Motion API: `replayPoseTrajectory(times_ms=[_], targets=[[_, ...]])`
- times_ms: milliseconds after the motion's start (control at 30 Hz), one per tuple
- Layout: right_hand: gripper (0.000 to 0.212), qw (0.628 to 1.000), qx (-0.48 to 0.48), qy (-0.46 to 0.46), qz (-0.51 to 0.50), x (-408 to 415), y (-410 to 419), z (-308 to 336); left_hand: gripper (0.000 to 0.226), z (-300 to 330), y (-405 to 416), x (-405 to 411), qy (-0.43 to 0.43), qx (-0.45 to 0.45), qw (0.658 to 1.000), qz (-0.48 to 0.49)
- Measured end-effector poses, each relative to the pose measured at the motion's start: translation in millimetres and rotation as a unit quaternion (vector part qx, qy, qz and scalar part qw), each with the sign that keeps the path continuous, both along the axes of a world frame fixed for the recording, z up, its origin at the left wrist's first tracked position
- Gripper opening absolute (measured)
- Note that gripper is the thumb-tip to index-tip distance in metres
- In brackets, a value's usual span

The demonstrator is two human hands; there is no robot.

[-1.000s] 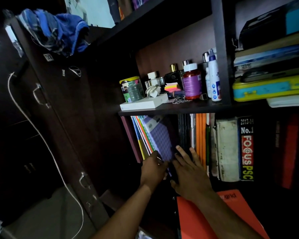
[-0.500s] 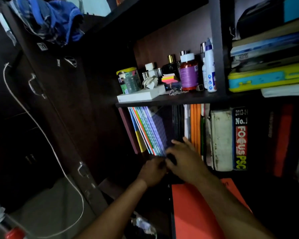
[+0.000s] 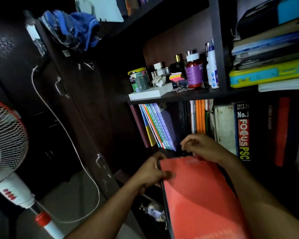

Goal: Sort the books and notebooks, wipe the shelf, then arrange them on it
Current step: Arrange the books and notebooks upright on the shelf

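A large red-orange notebook (image 3: 200,200) tilts up in front of the lower shelf. My left hand (image 3: 152,173) grips its left edge near the top corner, thumb across the cover. My right hand (image 3: 202,147) hovers at the notebook's top edge with fingers curled; whether it holds anything is unclear. Behind the hands, thin colourful notebooks (image 3: 157,126) lean left on the lower shelf, beside dark books (image 3: 184,118), orange spines (image 3: 200,116), a worn white book (image 3: 224,128) and a black book (image 3: 242,131) marked FOCUS PSC.
The shelf board (image 3: 179,97) above carries a white box (image 3: 150,94), a tin, bottles and sticky notes. Stacked books and a yellow case (image 3: 269,73) lie upper right. A dark wardrobe (image 3: 72,94) with a blue cloth stands left; a pedestal fan (image 3: 7,140) is at far left.
Both hands drew back from the leaning notebooks. The left hand has taken hold of the red-orange notebook's edge and raised it; the right hand rose to its top edge.
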State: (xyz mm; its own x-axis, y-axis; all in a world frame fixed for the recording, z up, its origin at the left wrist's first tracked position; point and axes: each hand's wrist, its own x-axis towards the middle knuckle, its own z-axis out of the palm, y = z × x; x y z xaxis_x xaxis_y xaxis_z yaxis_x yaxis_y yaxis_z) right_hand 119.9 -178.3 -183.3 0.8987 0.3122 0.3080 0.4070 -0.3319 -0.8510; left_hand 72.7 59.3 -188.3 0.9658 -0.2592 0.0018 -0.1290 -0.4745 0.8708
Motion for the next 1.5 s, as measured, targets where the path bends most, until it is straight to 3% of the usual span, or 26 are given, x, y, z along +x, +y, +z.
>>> replayPoseTrajectory(times_ms=[100,200,267,333,400,533,600,700,833,1000,1167,1233,1367,1500], targets=[[0.026,0.999,-0.011,-0.018,-0.034,3.0,6.9,-10.2,0.044,31.5,18.1,5.2,-0.070,-0.116,0.988,0.077],[0.063,0.994,0.074,-0.041,-0.064,0.4,20.6,-12.3,0.041,57.4,22.1,4.4,-0.174,-0.171,0.965,0.096],[0.079,0.987,0.138,-0.033,-0.072,-2.9,31.5,-17.1,0.037,60.7,19.9,1.1,-0.227,-0.228,0.932,0.164],[0.072,0.986,0.155,0.000,-0.068,-5.0,42.3,-23.7,0.022,55.5,17.8,-5.1,-0.289,-0.259,0.894,0.223],[0.049,0.990,0.118,-0.004,-0.079,-2.3,50.4,-31.3,0.019,45.3,11.7,-15.9,-0.318,-0.269,0.880,0.227],[0.042,0.982,0.091,-0.077,-0.148,-0.6,57.9,-36.5,0.058,1.7,6.9,-33.4,-0.233,-0.217,0.933,0.171],[0.036,0.978,0.097,-0.100,-0.155,-0.9,59.6,-37.2,0.051,-25.8,14.6,-35.3,-0.202,-0.109,0.958,0.175],[0.041,0.965,0.066,-0.170,-0.190,0.2,60.4,-39.2,0.020,-40.9,19.1,-31.7,-0.234,-0.051,0.941,0.240],[0.031,0.934,0.061,-0.238,-0.259,0.2,56.0,-39.4,0.022,-29.0,11.9,-22.7,-0.264,-0.036,0.927,0.264],[0.037,0.943,0.055,-0.168,-0.281,1.1,45.2,-36.3,0.021,-30.8,0.0,-12.4,-0.271,-0.002,0.930,0.248],[0.017,0.942,0.050,-0.150,-0.295,0.9,43.2,-35.0,0.020,-46.7,4.1,-5.7,-0.222,-0.050,0.936,0.267],[0.012,0.934,0.073,-0.150,-0.315,0.9,40.2,-34.4,0.025,-46.1,5.0,-4.9,-0.212,-0.053,0.942,0.255],[0.013,0.913,0.108,-0.172,-0.354,-1.6,38.5,-32.6,0.056,-38.4,2.2,-2.4,-0.211,0.000,0.955,0.207],[0.026,0.897,0.151,-0.204,-0.362,-2.3,36.0,-32.1,0.053,-40.1,3.5,4.4,-0.213,-0.003,0.955,0.206]])
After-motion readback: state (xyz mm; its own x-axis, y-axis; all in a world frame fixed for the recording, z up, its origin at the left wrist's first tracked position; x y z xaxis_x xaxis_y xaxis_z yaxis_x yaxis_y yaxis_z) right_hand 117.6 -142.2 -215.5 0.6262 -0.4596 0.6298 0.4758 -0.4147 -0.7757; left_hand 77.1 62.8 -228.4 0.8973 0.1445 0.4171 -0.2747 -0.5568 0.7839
